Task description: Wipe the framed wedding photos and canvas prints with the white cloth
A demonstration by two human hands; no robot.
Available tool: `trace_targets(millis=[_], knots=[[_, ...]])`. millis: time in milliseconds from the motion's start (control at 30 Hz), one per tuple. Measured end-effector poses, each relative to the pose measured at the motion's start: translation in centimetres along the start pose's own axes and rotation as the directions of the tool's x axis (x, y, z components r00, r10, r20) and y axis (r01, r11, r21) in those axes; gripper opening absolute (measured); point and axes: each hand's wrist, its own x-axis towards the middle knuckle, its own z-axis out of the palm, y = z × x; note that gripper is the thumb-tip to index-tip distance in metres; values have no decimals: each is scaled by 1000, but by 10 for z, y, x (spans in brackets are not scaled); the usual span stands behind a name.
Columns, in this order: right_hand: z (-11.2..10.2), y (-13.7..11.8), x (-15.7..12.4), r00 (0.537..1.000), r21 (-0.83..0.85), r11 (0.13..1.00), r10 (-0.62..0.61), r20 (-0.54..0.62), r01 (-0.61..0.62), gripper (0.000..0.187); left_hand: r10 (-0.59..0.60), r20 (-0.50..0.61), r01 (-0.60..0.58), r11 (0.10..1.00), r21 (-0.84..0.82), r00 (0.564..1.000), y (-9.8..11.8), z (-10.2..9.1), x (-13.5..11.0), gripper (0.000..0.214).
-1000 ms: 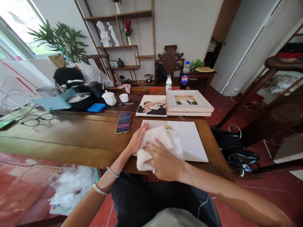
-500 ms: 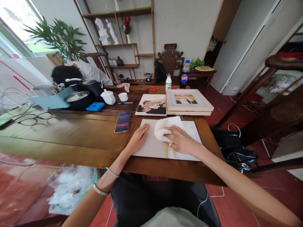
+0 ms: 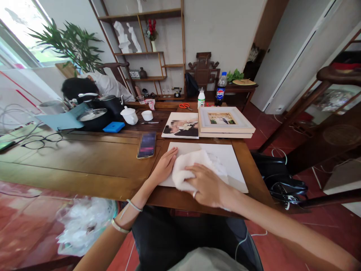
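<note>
A flat white board (image 3: 234, 165) lies on the wooden table in front of me. My right hand (image 3: 207, 184) grips a white cloth (image 3: 183, 169) and presses it onto the near part of the board. The cloth is bunched and covers the board's middle. My left hand (image 3: 165, 163) rests flat on the board's left edge, fingers stretched out, close beside the cloth. Just behind the board lie a photo panel (image 3: 182, 126) and a stack of pale picture frames (image 3: 225, 130).
Left of the board lies a phone (image 3: 146, 145). Farther off are a blue box (image 3: 113, 127), a white teapot (image 3: 129, 115), orange scissors (image 3: 184, 105), a white bottle (image 3: 201, 98) and a cola bottle (image 3: 220, 89). A person (image 3: 104, 84) leans over the table's far left; glasses (image 3: 42, 141) lie nearer.
My right hand has drawn the cloth toward me and slightly left across the board. My left hand has stayed in place.
</note>
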Motion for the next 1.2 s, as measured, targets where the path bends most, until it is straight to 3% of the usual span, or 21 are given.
trace_targets(millis=[133, 267, 433, 533, 633, 800, 1033, 1100, 1200], knots=[[-12, 42, 30, 975, 84, 975, 210, -74, -204, 37, 2, -18, -1, 1000, 7, 1000, 1, 0, 1, 48], [-20, 65, 74, 925, 193, 912, 376, -46, -361, 47, 5, -29, -4, 1000, 16, 1000, 1, 0, 1, 47], [-12, 68, 123, 925, 212, 905, 380, -11, -370, 47, 5, -39, -4, 1000, 27, 999, 0, 0, 1, 45], [-10, 67, 129, 929, 215, 908, 369, -1, -360, 44, 2, -38, -1, 1000, 24, 999, 0, 0, 0, 45], [-17, 70, 111, 929, 217, 907, 369, -4, -360, 42, 2, -36, -2, 1000, 21, 999, 0, 0, 0, 46], [-32, 89, 47, 916, 214, 899, 399, -45, -381, 42, -5, -24, 6, 1000, 10, 1000, 3, -1, 0, 46], [-33, 121, -49, 820, 86, 830, 558, -130, -551, 40, -5, -23, 5, 1000, 16, 1000, 3, 0, 0, 47], [-35, 111, -66, 857, 44, 864, 503, -111, -501, 37, -6, -19, 6, 1000, 20, 1000, 3, 0, 0, 49], [-43, 76, -84, 933, 32, 934, 358, -26, -357, 33, -10, -13, 11, 1000, 25, 1000, 3, 0, -1, 50]])
